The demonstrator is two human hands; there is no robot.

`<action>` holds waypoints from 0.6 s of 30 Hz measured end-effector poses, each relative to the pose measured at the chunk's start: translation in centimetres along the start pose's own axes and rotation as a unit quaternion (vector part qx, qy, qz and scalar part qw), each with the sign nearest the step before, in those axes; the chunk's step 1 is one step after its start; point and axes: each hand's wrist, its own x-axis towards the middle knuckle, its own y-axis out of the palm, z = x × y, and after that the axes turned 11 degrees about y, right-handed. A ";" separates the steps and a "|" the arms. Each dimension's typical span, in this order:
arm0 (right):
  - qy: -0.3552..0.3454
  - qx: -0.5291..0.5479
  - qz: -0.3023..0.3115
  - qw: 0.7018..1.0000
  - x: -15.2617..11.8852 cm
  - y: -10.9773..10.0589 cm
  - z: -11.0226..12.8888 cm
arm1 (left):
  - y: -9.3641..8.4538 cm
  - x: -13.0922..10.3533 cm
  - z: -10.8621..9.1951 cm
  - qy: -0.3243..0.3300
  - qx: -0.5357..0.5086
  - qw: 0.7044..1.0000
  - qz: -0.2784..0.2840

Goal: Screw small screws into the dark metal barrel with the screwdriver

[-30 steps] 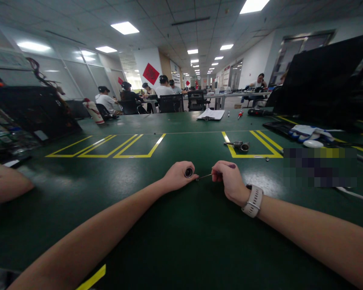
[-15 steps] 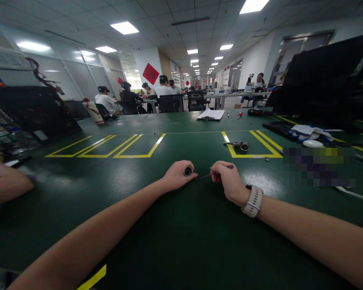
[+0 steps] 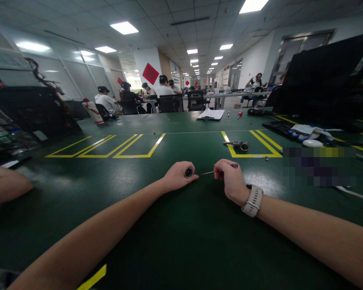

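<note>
Metal part (image 3: 188, 172), thin tool (image 3: 207, 173), green tabletop (image 3: 181, 229).
We are gripping the part in our left hand (image 3: 176, 177), mouth facing us, and the tool in our right hand (image 3: 230, 179), shaft pointing leftward, tip lying near the left fingertips (image 3: 196, 177).

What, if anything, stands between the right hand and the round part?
Only the left hand's own fingertips show there, beside the round part, with the thin tool reaching toward them from the right hand. Nothing else visible blocks the gap; whether the tip touches, I cannot tell.
</note>
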 end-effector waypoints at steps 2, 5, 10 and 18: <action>-0.023 0.019 0.007 1.000 -0.1 0.0 0.0 | 0.0 0.0 0.1 0.002 -0.001 1.000 -0.004; -0.038 0.031 0.059 0.997 -0.6 0.1 0.2 | 0.1 0.1 0.1 -0.003 0.002 1.000 -0.029; -0.066 -0.025 0.165 0.984 -1.1 0.2 0.4 | 0.1 0.2 0.0 0.006 0.006 0.998 -0.061; -0.073 -0.129 0.173 0.974 -1.3 0.3 1.0 | 0.0 0.0 -0.2 0.012 0.043 0.998 -0.047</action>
